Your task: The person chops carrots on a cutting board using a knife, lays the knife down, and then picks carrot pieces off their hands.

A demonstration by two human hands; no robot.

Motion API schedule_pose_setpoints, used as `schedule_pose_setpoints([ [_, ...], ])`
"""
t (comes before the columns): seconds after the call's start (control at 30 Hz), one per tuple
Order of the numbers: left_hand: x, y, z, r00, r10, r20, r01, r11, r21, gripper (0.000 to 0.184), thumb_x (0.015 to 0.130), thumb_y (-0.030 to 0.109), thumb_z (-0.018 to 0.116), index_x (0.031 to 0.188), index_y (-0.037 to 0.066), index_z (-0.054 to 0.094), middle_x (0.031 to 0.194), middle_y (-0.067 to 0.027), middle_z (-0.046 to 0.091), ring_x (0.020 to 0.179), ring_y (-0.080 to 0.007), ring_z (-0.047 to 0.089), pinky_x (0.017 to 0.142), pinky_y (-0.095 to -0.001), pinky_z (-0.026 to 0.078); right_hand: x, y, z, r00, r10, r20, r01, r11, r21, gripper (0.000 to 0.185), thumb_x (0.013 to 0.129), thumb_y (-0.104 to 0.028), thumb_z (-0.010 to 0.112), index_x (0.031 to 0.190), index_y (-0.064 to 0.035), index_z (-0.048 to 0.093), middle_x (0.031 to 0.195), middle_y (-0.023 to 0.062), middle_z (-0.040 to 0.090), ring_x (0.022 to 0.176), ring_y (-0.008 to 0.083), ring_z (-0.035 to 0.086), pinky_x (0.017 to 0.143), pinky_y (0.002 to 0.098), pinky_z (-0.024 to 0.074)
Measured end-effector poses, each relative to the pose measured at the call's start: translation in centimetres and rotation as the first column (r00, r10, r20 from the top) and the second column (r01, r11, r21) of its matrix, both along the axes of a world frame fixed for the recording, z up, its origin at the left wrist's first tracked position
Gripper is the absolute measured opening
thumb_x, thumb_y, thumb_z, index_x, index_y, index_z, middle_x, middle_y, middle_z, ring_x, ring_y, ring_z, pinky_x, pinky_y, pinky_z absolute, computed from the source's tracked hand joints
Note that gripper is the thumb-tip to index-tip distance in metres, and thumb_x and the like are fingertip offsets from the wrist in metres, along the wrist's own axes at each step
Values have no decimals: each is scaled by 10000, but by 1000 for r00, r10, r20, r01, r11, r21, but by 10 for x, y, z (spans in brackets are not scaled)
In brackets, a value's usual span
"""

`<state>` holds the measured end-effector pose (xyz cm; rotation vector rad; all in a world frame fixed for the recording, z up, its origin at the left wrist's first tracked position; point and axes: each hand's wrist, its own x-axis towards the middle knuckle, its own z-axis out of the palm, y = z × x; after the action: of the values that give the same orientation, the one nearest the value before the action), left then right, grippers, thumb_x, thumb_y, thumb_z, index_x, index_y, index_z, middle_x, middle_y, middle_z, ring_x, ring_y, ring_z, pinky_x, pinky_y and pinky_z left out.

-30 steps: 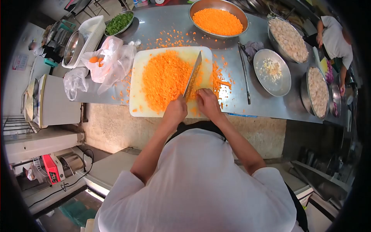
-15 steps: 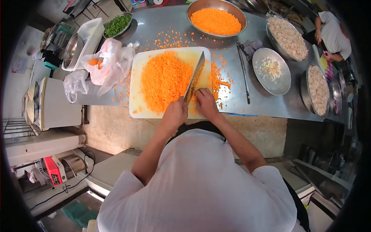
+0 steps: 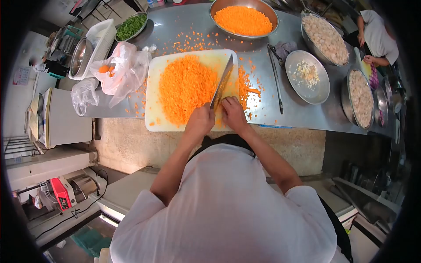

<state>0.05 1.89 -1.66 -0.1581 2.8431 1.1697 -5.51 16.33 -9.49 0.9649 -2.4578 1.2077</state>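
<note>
White shirt [image 3: 223, 197], 2 short sleeves [image 3: 139, 215], black cloth [image 3: 230, 139] at the waist, bare forearms [image 3: 175, 164]

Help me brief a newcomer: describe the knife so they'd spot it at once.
On the steel table, a pale cutting board bears a heap of orange bits. The knife is along the heap's right edge, gripped by the left hand, tip pointing away from the body. Unlike the thin dark rod lying beyond the board's right edge, it is held.
</note>
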Motion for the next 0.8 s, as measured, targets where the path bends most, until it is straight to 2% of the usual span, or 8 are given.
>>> schedule_pose_setpoints([
  [0.13, 8, 1, -18, 993, -11, -117, -5, 991, -136, 158, 878, 103, 478, 843, -50, 494, 594, -240, 541, 508, -361, 584, 499, -444, 460, -4, -3, 0, 1000, -19, 17, 19, 1000, -17, 220, 659, 67, 565, 873, 16, 554, 851, 162, 532, 831, 350, 505, 706, 422, 445],
  [0.2, -1, 1, -21, 999, 33, -36, -35, 999, -40, 149, 869, 100, 475, 856, -47, 497, 650, -276, 550, 582, -428, 573, 544, -476, 455, 1, 1, 0, 1000, -5, 20, 5, 1000, -15, 204, 667, 57, 571, 866, 10, 559, 852, 160, 537, 832, 351, 509, 709, 425, 445],
  [0.3, 2, -7, 5, 998, 34, 59, -33, 999, -14, 156, 831, 107, 507, 840, -49, 513, 662, -313, 554, 660, -461, 574, 605, -529, 458, -2, 5, 12, 988, 15, 156, -17, 1000, 12, 180, 690, 34, 575, 867, 0, 577, 857, 155, 554, 836, 349, 520, 722, 426, 449],
  [0.4, 10, -10, -13, 998, 7, -67, -18, 986, -166, 165, 866, 109, 478, 848, -54, 499, 617, -265, 549, 553, -403, 575, 531, -457, 455, 6, 10, 20, 984, -65, 168, 43, 990, 136, 159, 714, 11, 607, 872, 12, 583, 845, 159, 569, 835, 349, 546, 708, 423, 456],
  [0.53, 2, -15, -7, 998, -6, -61, 0, 996, -91, 174, 867, 109, 478, 839, -61, 499, 588, -251, 544, 535, -384, 577, 520, -445, 455, 8, 4, 7, 987, -87, 134, 67, 987, 144, 122, 735, 18, 570, 854, 14, 597, 825, 169, 569, 828, 349, 550, 718, 426, 460],
  [0.6, 9, -16, 9, 997, 50, 59, -49, 999, -19, 175, 870, 121, 483, 837, -50, 503, 592, -250, 545, 543, -393, 577, 531, -453, 456, 2, 1, 6, 985, -85, 152, 61, 985, 159, 121, 743, 23, 539, 845, 14, 603, 823, 173, 568, 837, 350, 549, 728, 430, 459],
  [0.73, 10, -10, -8, 997, 58, 58, -54, 997, -55, 178, 874, 127, 482, 847, -47, 509, 600, -257, 543, 561, -413, 572, 544, -458, 457, 5, 0, 10, 981, -95, 172, 67, 984, 165, 97, 746, 23, 546, 825, 13, 602, 801, 172, 568, 822, 355, 554, 712, 433, 459],
  [0.8, 1, -13, -2, 998, 6, -55, -9, 998, -69, 178, 877, 128, 481, 861, -46, 515, 599, -257, 540, 572, -414, 577, 551, -461, 457, 3, 1, 11, 987, -92, 134, 71, 986, 153, 76, 755, 10, 572, 825, 9, 602, 785, 169, 568, 806, 356, 559, 695, 434, 459],
])
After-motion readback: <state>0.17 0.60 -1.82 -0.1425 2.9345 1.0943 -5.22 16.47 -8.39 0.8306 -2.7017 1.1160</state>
